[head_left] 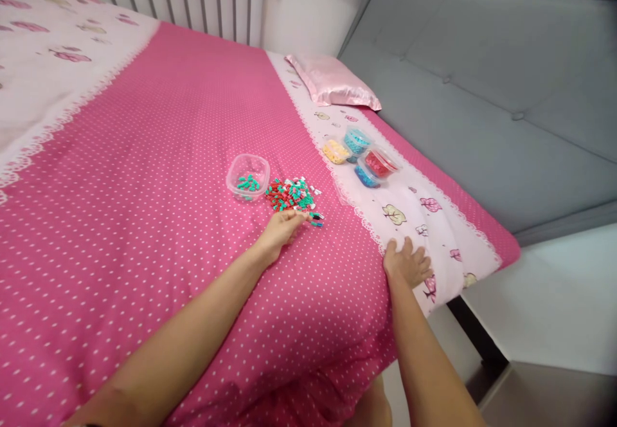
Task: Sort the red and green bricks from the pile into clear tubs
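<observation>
My left hand [283, 230] is at the near edge of a mixed pile of small plastic pieces [292, 193], red, green and white. Its thumb and fingertips are pinched together; anything between them is too small to make out. A few dark and blue pieces [316, 219] lie just beyond the fingertips. Left of the pile stands an uncovered clear plastic container [232, 182] with several green pieces on its bottom. My right hand [409, 263] rests flat on the white band of the bedspread near the bed's edge, fingers spread, holding nothing.
Beyond the pile, small tubs hold yellow [336, 151], light blue [357, 140], red [380, 163] and blue [367, 176] pieces; the red tub leans on the blue one. A pink pillow [335, 81] lies farther back, beside a grey padded headboard [463, 86]. The dotted pink bedspread [193, 112] covers the bed.
</observation>
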`<state>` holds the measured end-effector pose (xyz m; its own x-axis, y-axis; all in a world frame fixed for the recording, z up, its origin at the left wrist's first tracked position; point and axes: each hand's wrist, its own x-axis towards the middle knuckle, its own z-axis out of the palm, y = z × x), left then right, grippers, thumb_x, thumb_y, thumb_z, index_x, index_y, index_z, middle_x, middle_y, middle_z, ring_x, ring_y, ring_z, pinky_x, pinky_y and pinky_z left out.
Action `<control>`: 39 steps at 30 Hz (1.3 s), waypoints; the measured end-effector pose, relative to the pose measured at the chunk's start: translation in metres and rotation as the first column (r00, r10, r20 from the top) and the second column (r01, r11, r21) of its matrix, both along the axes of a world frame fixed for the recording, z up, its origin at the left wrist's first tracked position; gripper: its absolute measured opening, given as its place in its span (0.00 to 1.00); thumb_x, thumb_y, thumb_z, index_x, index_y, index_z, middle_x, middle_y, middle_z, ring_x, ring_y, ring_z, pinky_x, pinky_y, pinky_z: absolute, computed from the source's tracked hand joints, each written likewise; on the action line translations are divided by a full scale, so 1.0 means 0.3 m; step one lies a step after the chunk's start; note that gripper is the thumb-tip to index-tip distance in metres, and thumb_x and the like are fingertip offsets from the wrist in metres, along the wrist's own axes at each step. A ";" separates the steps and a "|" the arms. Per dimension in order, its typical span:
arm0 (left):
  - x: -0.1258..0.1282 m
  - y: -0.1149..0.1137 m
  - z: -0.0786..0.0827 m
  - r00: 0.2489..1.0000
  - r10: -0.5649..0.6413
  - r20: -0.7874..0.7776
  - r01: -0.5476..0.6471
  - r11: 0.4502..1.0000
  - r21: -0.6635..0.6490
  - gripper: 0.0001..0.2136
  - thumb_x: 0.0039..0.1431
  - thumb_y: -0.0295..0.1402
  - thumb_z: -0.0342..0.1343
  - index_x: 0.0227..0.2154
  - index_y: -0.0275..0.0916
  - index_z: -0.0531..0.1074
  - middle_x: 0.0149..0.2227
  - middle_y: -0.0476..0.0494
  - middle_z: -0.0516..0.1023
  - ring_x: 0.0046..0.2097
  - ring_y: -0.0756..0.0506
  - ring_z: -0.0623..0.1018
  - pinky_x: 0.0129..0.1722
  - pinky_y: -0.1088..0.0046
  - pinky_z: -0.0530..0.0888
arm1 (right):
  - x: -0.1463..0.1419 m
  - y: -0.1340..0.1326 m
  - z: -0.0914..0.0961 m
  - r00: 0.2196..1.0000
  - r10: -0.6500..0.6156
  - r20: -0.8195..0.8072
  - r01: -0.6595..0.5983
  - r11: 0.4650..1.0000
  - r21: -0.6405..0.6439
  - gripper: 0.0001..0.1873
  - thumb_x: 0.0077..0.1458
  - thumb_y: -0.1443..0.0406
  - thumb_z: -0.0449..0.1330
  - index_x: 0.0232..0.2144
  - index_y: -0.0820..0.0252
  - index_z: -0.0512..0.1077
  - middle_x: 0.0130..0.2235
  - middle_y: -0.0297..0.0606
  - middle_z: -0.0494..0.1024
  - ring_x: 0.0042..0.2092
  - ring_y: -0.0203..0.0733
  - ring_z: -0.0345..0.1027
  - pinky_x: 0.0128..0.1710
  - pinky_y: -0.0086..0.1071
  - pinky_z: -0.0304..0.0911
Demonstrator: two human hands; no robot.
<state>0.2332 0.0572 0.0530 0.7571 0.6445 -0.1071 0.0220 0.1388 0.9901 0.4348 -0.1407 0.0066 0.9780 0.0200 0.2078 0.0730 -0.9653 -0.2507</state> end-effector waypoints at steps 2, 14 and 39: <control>0.008 -0.014 -0.017 0.996 0.005 -0.084 0.010 0.985 0.174 0.11 0.49 0.37 0.54 0.30 0.36 0.75 0.16 0.53 0.62 0.20 0.54 0.60 0.22 0.78 0.59 | 0.002 -0.001 -0.002 1.000 -0.005 -0.002 0.005 1.000 -0.001 0.31 0.57 0.50 0.41 0.59 0.54 0.57 0.62 0.48 0.53 0.62 0.58 0.42 0.57 0.55 0.37; 0.057 -0.046 -0.062 0.874 0.187 -0.449 0.203 0.699 0.686 0.14 0.58 0.40 0.47 0.45 0.52 0.72 0.39 0.46 0.78 0.42 0.41 0.75 0.43 0.65 0.66 | 0.003 0.002 0.002 1.000 -0.013 -0.023 0.013 1.000 -0.004 0.32 0.57 0.49 0.40 0.59 0.54 0.55 0.63 0.47 0.51 0.62 0.58 0.41 0.57 0.56 0.37; 0.018 0.060 0.124 0.984 0.077 0.159 -0.017 0.938 -0.347 0.05 0.49 0.32 0.52 0.23 0.37 0.63 0.20 0.53 0.60 0.18 0.57 0.57 0.14 0.82 0.51 | 0.001 0.004 -0.007 1.000 -0.011 0.029 0.010 1.000 0.013 0.30 0.56 0.50 0.42 0.58 0.54 0.58 0.61 0.47 0.55 0.61 0.58 0.44 0.57 0.54 0.38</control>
<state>0.2385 0.0752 0.0902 0.7529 0.6263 -0.2022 -0.1552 0.4675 0.8703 0.4350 -0.1394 0.0043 0.9718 0.0069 0.2359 0.0702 -0.9628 -0.2608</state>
